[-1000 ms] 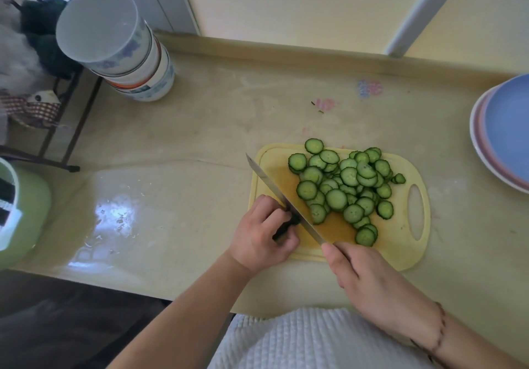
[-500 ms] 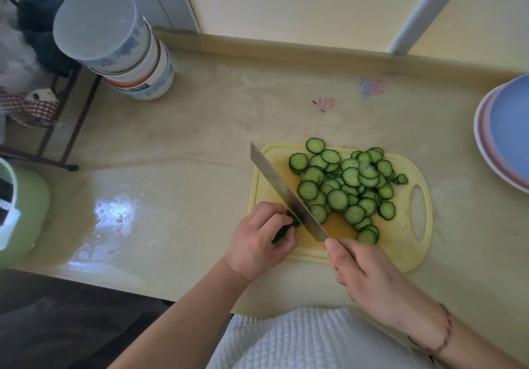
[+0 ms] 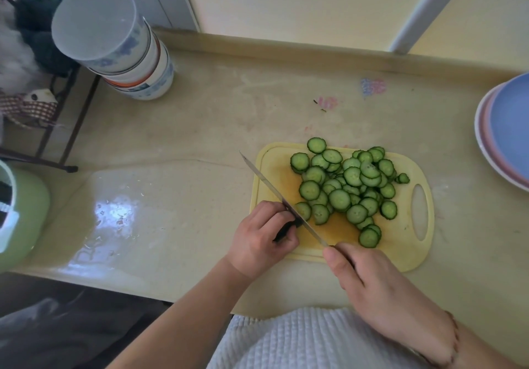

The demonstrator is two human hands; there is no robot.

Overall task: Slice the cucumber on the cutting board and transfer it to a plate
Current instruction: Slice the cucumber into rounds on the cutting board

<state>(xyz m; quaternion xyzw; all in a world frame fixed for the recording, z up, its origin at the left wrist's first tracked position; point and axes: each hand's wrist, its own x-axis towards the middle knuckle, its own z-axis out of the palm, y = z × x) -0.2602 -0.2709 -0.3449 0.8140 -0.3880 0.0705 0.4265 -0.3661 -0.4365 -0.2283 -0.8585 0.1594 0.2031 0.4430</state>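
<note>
A yellow cutting board (image 3: pixel 406 242) lies on the counter with a heap of several cucumber slices (image 3: pixel 347 188) on it. At the board's near left corner my left hand (image 3: pixel 262 238) is curled on the dark cucumber stub (image 3: pixel 286 230), most of it hidden under my fingers. My right hand (image 3: pixel 369 277) grips the knife (image 3: pixel 274 188), its handle hidden in my palm. The blade runs diagonally up-left, edge down against the stub beside my left fingers. A fresh slice (image 3: pixel 303 210) lies just right of the blade. Stacked plates (image 3: pixel 506 131), blue on top, sit at the right edge.
A stack of upturned bowls (image 3: pixel 114 42) stands at the back left of the counter. A green container (image 3: pixel 20 214) sits at the left edge, beside a dark wire rack (image 3: pixel 57 128). A raised ledge (image 3: pixel 286 51) borders the counter's back. White ribbed cloth (image 3: pixel 300 340) fills the bottom.
The knife blade lifted and tilted half a second ago, then came back down on the stub. Another slice has joined the heap's left side. My left hand stayed on the stub.
</note>
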